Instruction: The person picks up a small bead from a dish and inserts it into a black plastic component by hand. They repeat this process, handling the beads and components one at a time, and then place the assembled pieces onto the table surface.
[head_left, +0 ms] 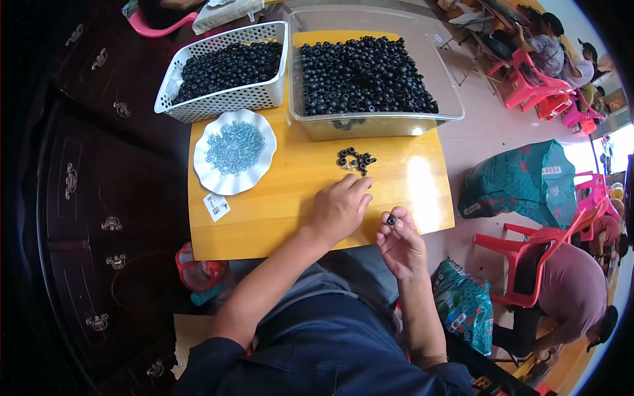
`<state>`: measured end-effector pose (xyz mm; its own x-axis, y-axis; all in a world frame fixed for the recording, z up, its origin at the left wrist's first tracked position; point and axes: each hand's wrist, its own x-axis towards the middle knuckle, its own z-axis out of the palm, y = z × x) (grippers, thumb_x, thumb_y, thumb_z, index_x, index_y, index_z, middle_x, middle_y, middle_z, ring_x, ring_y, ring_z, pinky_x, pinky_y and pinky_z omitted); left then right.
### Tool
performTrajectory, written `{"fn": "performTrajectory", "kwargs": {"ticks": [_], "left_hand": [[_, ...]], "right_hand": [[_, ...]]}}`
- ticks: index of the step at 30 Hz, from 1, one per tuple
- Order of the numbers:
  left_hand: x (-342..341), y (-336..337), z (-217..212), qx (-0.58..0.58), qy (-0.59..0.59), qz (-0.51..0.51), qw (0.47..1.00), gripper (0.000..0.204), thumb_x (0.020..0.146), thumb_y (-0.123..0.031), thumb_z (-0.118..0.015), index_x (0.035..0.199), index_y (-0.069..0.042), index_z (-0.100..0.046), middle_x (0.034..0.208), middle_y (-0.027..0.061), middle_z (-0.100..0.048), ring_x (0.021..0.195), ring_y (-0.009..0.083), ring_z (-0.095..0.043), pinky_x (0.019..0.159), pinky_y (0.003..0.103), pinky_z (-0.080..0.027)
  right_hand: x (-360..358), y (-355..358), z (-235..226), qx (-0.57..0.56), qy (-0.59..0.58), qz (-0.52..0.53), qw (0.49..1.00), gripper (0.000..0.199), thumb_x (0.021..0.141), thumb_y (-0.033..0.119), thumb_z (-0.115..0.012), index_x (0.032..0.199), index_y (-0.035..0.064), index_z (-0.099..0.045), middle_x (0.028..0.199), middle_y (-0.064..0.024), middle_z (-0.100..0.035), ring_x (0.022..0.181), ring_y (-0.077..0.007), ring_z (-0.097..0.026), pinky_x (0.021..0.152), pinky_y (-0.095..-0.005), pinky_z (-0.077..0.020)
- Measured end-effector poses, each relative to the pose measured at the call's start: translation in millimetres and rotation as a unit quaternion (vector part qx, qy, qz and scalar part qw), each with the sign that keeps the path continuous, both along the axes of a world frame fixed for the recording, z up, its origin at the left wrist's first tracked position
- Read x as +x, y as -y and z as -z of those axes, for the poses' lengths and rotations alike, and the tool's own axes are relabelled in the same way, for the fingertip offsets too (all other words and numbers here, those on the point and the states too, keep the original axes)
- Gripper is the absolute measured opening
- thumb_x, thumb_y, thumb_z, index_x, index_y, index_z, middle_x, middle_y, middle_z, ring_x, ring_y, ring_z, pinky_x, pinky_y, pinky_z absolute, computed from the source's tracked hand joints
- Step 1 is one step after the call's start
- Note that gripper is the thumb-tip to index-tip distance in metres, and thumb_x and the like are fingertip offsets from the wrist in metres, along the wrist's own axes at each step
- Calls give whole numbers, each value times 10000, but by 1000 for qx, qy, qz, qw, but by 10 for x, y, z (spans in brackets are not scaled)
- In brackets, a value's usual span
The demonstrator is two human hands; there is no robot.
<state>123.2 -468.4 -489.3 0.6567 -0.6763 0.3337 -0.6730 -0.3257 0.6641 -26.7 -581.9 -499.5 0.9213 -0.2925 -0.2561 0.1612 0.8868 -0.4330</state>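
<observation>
Evidently, everything was kept close to the body: on the near side of the clear tub (396,125), a small pile of black beads (362,165) lay loose on the yellow table (277,228), within easy reach. Farther from the tub, toward the table's near edge, the right hand (404,247) pinched a single black bead (391,220) between thumb and fingertip — its hole turned upward, presumably to keep the opening in sight. The left hand (339,210), also on the tub's near side, had its fingers bent down beside the pile; whether they gripped anything I could not tell, since the tips were too small to make out. Left of the tub stood a white basket (254,100) of dark pieces (228,69). Off the tub's front left corner, a scalloped dish (228,185) held pale blue bits (236,146) — shallow and spread, perhaps for easy picking.
</observation>
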Motion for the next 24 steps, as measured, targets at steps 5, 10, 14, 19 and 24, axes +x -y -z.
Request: {"fn": "performTrajectory", "kwargs": {"ticks": [5,10,14,19,24], "left_hand": [[7,113,135,50,51,-17,997,193,910,-186,-658,1084,-108,-691,1004,88,-688,814,331,-701,688,432,-573],[28,97,173,24,49,24,998,115,891,-148,-692,922,-63,-621,921,94,-642,796,334,-677,662,459,-557],[12,-82,53,-63,5,57,996,80,899,-91,-695,933,-38,-647,906,105,-669,739,300,-684,636,410,-559],[-106,-370,-244,-155,-222,20,962,153,878,54,-683,1024,24,-718,898,125,-718,797,211,-702,702,284,-539],[-128,-522,-487,-134,-106,26,985,174,883,46,-679,1052,33,-718,869,133,-701,780,230,-697,698,307,-543]], "right_hand": [[1,17,46,6,-29,10,1000,230,959,82,-660,1186,89,-619,1106,-97,-694,911,-167,-699,851,-333,-609],[25,18,32,0,-13,5,1000,210,974,89,-657,1180,94,-623,1107,-93,-692,916,-161,-701,854,-323,-607],[39,8,14,-7,-8,6,1000,200,981,83,-653,1179,98,-624,1111,-90,-689,926,-155,-700,859,-319,-605],[120,-85,17,-27,13,-18,999,196,985,77,-656,1176,103,-626,1119,-83,-689,944,-155,-700,870,-320,-602],[236,-273,-137,-65,-57,-15,996,236,940,204,-737,1096,61,-632,1025,-57,-644,861,-155,-631,783,-305,-534]]}}
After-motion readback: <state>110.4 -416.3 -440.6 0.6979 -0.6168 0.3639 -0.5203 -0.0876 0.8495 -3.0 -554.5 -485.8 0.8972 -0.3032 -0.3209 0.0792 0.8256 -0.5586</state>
